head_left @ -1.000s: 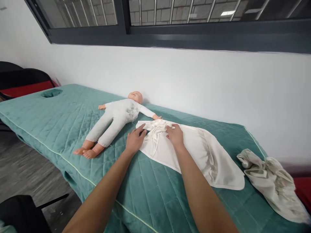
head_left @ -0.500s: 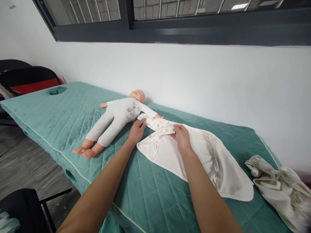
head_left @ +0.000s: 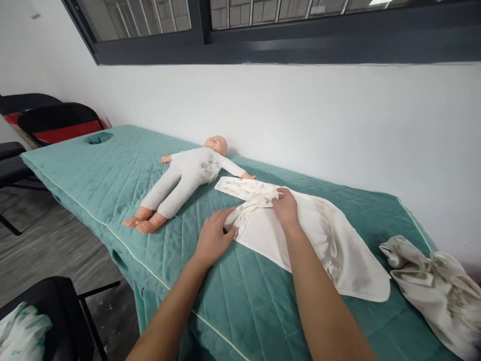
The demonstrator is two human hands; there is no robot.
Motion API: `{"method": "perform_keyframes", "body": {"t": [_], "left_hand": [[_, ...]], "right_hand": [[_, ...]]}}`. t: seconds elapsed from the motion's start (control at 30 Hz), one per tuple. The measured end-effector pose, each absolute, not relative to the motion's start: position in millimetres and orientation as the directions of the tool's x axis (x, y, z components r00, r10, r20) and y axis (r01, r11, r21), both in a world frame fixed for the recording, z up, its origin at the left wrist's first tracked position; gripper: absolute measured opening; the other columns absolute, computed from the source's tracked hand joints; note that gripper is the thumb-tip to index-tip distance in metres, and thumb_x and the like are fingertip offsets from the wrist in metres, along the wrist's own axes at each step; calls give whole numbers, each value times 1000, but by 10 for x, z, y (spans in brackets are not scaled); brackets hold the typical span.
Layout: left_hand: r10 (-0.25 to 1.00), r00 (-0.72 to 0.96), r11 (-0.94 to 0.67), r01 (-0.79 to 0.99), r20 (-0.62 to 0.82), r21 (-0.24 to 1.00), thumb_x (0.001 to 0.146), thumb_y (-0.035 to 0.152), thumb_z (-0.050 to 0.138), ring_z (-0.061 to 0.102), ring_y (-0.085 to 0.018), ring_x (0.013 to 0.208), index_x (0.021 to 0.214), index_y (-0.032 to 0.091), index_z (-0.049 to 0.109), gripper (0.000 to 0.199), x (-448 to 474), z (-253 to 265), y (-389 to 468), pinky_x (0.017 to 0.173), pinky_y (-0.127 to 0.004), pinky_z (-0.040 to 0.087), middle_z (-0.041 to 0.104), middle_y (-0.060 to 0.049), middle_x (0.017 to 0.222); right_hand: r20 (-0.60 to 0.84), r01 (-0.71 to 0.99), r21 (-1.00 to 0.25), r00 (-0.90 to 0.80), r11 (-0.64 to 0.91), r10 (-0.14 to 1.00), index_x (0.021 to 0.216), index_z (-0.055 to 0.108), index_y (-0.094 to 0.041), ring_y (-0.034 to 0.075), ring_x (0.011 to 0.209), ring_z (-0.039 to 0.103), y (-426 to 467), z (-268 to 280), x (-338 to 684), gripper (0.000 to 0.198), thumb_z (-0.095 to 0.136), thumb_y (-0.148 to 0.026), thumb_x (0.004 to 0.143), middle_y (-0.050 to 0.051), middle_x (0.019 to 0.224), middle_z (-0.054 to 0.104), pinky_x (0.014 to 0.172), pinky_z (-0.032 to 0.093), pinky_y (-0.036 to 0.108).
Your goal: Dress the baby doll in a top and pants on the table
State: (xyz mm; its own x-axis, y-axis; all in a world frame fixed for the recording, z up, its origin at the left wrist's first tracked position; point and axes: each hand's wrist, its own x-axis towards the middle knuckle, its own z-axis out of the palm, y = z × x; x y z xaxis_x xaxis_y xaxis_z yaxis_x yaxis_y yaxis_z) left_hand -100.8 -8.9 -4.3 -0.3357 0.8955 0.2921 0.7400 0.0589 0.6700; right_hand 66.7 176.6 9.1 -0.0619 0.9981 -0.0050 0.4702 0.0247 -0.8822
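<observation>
A white baby swaddle cloth with a printed inner band lies spread on the green quilted cover. My left hand is at its near left corner, thumb and fingers closing around the fabric edge. Further right, my right hand pinches the fold at the printed band. A baby doll in a white body suit lies on its back to the left of the cloth, head toward the wall. One of its hands rests just beside the printed strip's far end.
The green quilted bed cover has a round hole at its far left. A crumpled floral cloth lies at the right. Black chairs stand beyond the left end; another chair at lower left holds a cloth. The wall and window run behind.
My left hand has left the printed strip near the doll and come toward me to the cloth's near left corner. My right hand keeps its pinch. The view has shifted slightly.
</observation>
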Motion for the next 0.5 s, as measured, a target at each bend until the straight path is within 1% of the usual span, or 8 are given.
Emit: {"method": "perform_keyframes", "body": {"t": [0.03, 0.1, 0.17, 0.27, 0.33, 0.4, 0.5], "left_hand": [[890, -321, 50, 774, 323, 632, 86, 23, 54, 57, -25, 124, 134, 27, 57, 48, -966, -59, -130, 108, -43, 43, 65, -4, 131], [875, -320, 45, 801, 363, 598, 86, 14, 47, 60, -24, 118, 131, 25, 58, 48, -929, -84, -150, 104, -41, 45, 66, -5, 126], [861, -340, 66, 812, 378, 580, 86, 11, 43, 61, -24, 113, 126, 24, 61, 46, -933, -94, -123, 100, -41, 47, 68, -6, 119], [851, -359, 104, 831, 384, 546, 86, 9, 40, 61, -25, 111, 123, 23, 63, 46, -955, -92, -82, 97, -40, 48, 68, -7, 115], [838, -376, 113, 828, 394, 550, 85, 7, 38, 62, -25, 108, 123, 23, 64, 49, -960, -90, -80, 95, -39, 48, 68, -7, 115], [819, -407, 121, 811, 404, 572, 83, 4, 37, 63, -23, 105, 122, 23, 64, 51, -959, -93, -92, 93, -37, 49, 67, -6, 116], [803, -442, 142, 793, 399, 593, 85, 7, 39, 63, -23, 102, 119, 24, 66, 46, -952, -90, -110, 90, -36, 49, 68, -6, 112]], "right_hand": [[-6, 464, -886, -60, 22, 998, 122, 60, -21, 18, 70, 61, 1768, 87, 663, 57, 51, -17, 66, 3, 94, 67, 72, 49, 30], [-15, 435, -901, -55, 10, 998, 123, 59, -20, 18, 68, 62, 1769, 86, 661, 57, 52, -19, 67, 5, 97, 67, 70, 49, 30], [-31, 384, -923, -55, -7, 998, 124, 58, -19, 17, 68, 62, 1765, 94, 669, 57, 55, -23, 67, 6, 100, 67, 69, 50, 30], [-62, 280, -959, -65, -41, 996, 123, 58, -18, 16, 76, 64, 1759, 117, 690, 57, 61, -30, 67, 7, 107, 67, 68, 51, 27], [-85, 209, -976, -76, -68, 993, 122, 57, -17, 16, 79, 64, 1758, 131, 706, 58, 63, -34, 67, 8, 110, 66, 67, 52, 25], [-104, 145, -985, -93, -90, 990, 122, 57, -16, 15, 79, 64, 1760, 141, 718, 57, 64, -36, 68, 9, 109, 66, 65, 52, 25], [-105, 67, -993, -128, -97, 986, 124, 55, -17, 15, 80, 65, 1760, 153, 717, 58, 65, -37, 70, 9, 111, 65, 65, 53, 24]]}}
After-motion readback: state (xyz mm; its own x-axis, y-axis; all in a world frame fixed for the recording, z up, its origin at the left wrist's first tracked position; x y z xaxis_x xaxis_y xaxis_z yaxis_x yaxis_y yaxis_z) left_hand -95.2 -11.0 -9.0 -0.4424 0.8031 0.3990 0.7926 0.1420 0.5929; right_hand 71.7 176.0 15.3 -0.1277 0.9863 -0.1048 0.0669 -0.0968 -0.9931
